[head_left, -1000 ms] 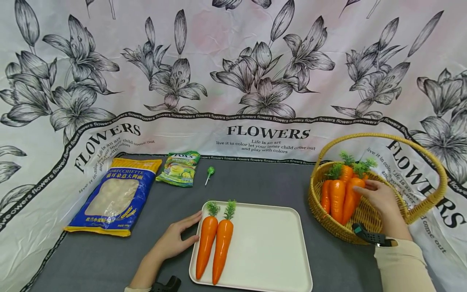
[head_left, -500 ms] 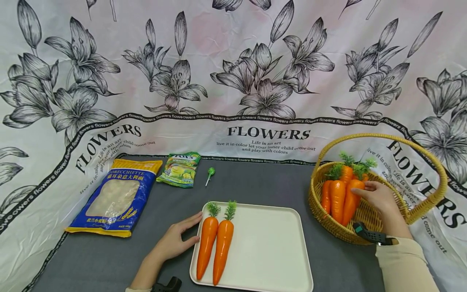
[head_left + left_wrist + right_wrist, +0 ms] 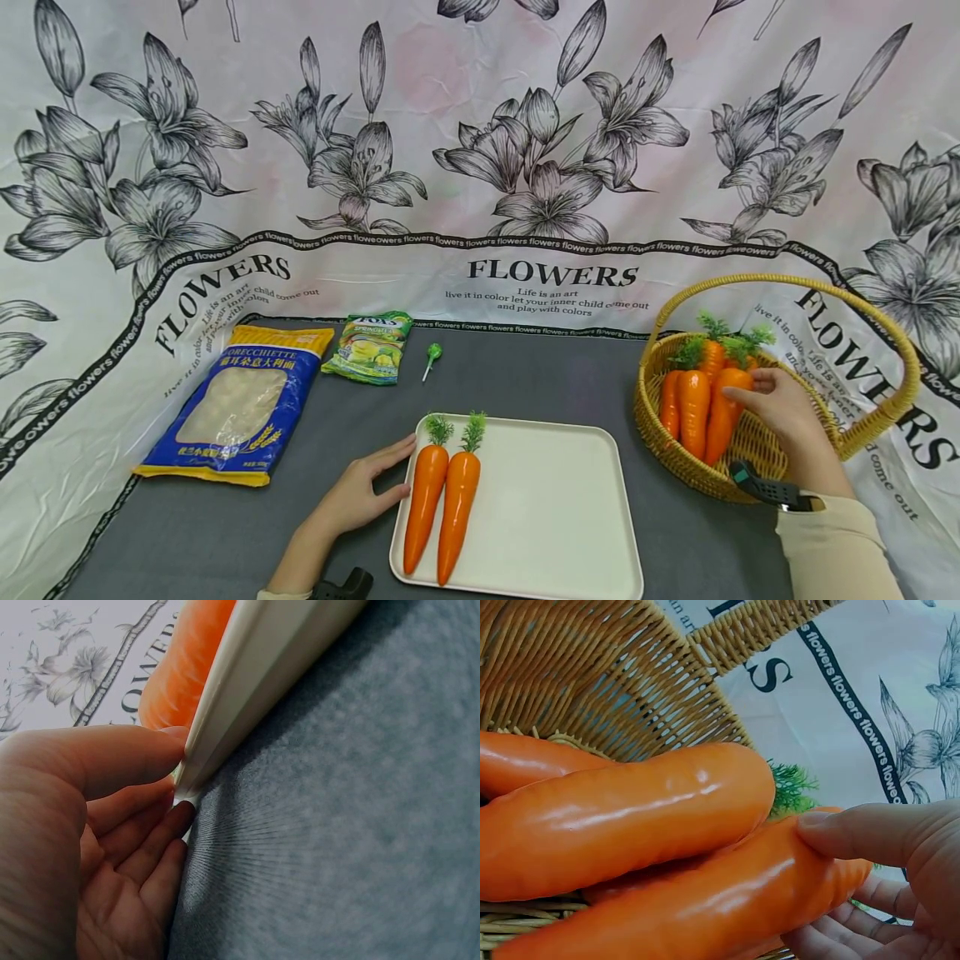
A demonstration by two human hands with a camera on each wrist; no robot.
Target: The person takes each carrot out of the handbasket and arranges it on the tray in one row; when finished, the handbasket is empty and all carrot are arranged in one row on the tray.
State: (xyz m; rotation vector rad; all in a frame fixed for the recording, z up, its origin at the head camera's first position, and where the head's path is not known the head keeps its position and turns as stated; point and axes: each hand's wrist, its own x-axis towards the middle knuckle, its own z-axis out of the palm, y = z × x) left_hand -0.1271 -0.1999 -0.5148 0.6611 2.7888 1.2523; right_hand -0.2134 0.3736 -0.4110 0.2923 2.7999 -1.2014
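Two orange carrots with green tops, a left one and a right one, lie side by side on the left of a cream tray. My left hand rests at the tray's left edge, thumb and fingertips against the rim in the left wrist view, fingers relaxed. Inside a wicker basket at the right lie several more carrots. My right hand reaches in and pinches the rightmost carrot near its leafy end, thumb on top and fingers beneath. That carrot still lies among the others.
A blue and yellow pasta bag lies at the left. Behind the tray are a green candy bag and a green lollipop. The basket's tall handle arches over the right forearm. Flowered cloth hangs at the back.
The rightmost carrot in the basket has shifted very slightly under my right hand, whose wrist has edged right. My left hand, the tray and its two carrots stay put.
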